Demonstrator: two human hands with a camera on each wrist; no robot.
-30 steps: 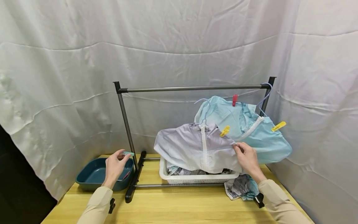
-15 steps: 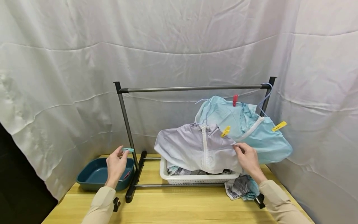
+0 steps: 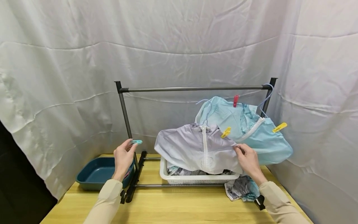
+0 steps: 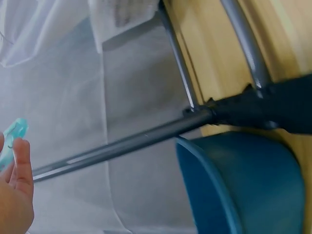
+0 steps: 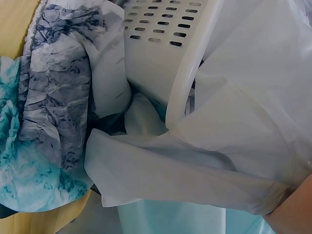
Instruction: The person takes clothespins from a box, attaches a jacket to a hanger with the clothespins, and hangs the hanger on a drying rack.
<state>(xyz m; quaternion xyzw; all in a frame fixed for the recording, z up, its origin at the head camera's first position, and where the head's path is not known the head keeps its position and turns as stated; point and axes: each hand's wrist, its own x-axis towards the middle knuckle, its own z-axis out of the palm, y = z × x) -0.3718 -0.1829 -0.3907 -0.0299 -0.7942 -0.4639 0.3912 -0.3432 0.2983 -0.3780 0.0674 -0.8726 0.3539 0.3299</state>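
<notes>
Between thumb and fingers, my left hand pinches a teal clothespin, beside the left post of the rack. In the left wrist view the same clothespin shows at the fingertips. My right hand pinches the right shoulder of a grey-to-white zip jacket, which is on a blue hanger and lies over the white basket. One yellow clothespin is clipped to that jacket near its collar. A light blue jacket hangs behind, with a red clothespin and another yellow clothespin on it.
The dark metal rack spans the wooden table. To its left stands a dark teal basin with a reddish item inside. A crumpled grey and teal cloth lies by the basket's right corner. Grey curtain closes off the back.
My left hand has risen and moved right with the teal clothespin, away from above the basin. My right hand keeps its hold on the jacket shoulder, almost unmoved.
</notes>
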